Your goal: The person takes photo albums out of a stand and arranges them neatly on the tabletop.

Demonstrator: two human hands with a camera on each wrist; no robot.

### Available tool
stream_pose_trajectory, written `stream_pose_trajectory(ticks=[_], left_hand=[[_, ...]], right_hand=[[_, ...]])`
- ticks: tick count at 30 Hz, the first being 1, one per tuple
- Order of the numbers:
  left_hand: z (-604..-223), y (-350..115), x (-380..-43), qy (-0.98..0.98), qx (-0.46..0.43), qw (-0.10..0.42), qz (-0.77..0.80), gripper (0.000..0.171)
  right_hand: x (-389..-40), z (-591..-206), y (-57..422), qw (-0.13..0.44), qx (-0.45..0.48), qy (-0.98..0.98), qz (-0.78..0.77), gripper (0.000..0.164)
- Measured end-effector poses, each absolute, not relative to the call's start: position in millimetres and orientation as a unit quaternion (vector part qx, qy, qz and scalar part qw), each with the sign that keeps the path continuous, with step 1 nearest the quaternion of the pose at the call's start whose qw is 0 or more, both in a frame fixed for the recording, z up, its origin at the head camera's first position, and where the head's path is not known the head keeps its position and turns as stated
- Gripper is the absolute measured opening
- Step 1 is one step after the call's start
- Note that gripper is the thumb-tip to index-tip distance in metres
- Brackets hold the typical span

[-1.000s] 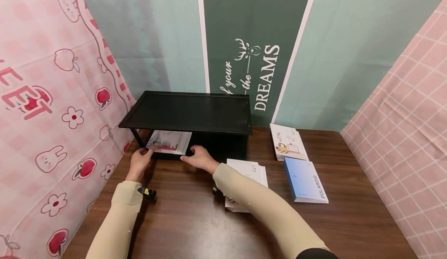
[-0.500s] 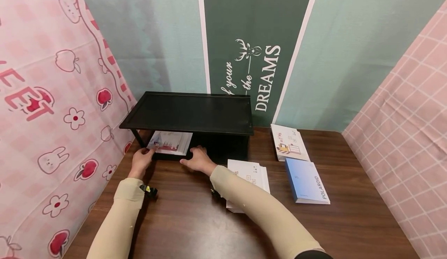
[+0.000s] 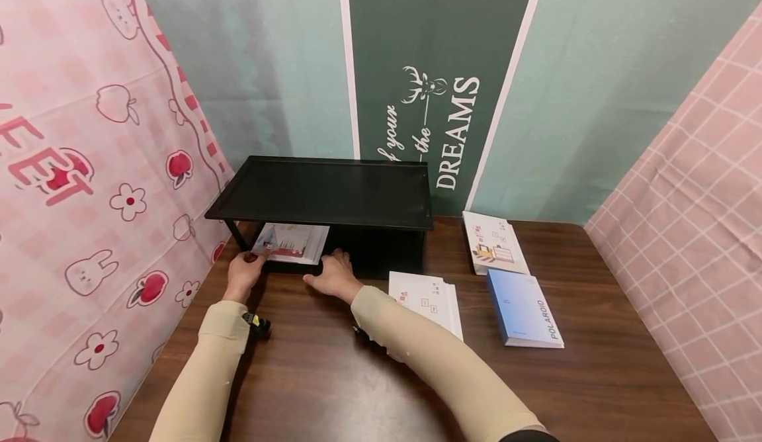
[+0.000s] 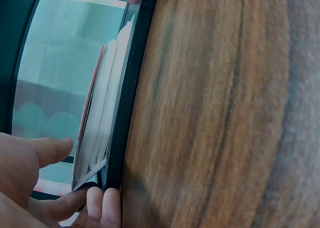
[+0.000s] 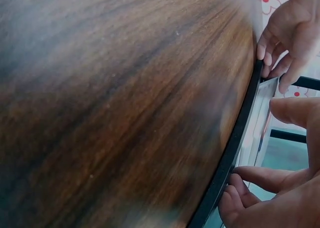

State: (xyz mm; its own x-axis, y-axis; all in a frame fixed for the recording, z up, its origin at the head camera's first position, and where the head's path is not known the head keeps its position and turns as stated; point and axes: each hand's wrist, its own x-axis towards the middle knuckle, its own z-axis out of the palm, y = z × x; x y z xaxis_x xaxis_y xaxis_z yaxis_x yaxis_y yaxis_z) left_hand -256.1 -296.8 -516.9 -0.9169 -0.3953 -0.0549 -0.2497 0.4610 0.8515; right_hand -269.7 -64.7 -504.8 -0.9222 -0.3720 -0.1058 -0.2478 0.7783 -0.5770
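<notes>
A white book with a printed cover (image 3: 292, 243) lies flat at the left end of the lower shelf of a black two-tier rack (image 3: 327, 190). My left hand (image 3: 244, 276) is at its left front corner. In the left wrist view, the thumb reaches toward the cover and the forefinger lies along the end of the book (image 4: 97, 108); two other fingertips rest by the shelf's rim (image 4: 122, 108). Beside the book's right end, my right hand (image 3: 335, 276) is at the shelf's front rim, its thumb spread apart and its fingers loosely bent (image 5: 237, 185), holding nothing.
Near my right forearm lies another white book (image 3: 425, 296), partly hidden by the sleeve. Farther right are a white book with a yellow-and-red drawing (image 3: 494, 243) and a blue POLAROID book (image 3: 524, 309). Printed cloths hang behind and along both sides of the wooden table (image 3: 601, 336).
My right hand and forearm have shifted slightly left and toward me, away from the book's right end. The left hand and the shelved book stay nearly in place.
</notes>
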Motion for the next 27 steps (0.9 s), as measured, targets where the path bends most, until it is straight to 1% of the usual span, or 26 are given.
stream_pose_trajectory(ticks=[5, 14, 19, 27], left_hand=[[-516.2, -294.9, -256.9, -0.842, 0.198, 0.07, -0.497, 0.057], [-515.3, -295.1, -256.5, -0.829, 0.199, 0.05, -0.52, 0.065], [-513.0, -294.4, -255.7, -0.828, 0.197, 0.04, -0.523, 0.069], [-510.6, -289.0, -256.3, -0.832, 0.192, 0.045, -0.519, 0.063]], right_hand=[[-269.9, -506.0, -65.8, 0.12, -0.159, 0.935, -0.294, 0.068], [-271.2, -508.8, -66.4, 0.109, -0.164, 0.935, -0.295, 0.067], [-272.7, -506.2, -63.0, 0.125, -0.17, 0.931, -0.297, 0.068], [-274.2, -506.8, -58.9, 0.13, -0.174, 0.925, -0.312, 0.067]])
